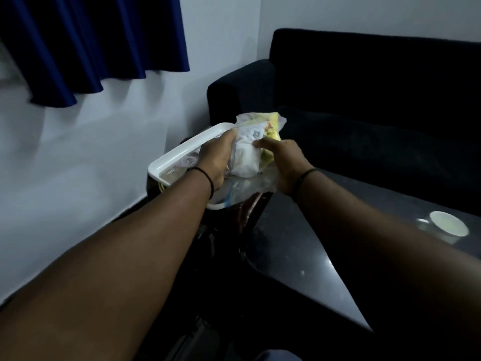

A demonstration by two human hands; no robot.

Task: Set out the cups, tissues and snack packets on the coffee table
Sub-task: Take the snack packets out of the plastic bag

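Over the white tray (166, 159), both the left hand (216, 157) and the right hand (285, 162) grip a white-and-yellow snack packet (253, 144), while a paper cup (447, 225) stands well right of the tray on the dark coffee table (299, 246).

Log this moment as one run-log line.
left hand: gripping packets | right hand: on packets | over white tray | cup: on coffee table

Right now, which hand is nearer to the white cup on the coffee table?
Right. The right hand is up at the packets over the tray, on the white cup's side. The left hand grips the packets farther away.
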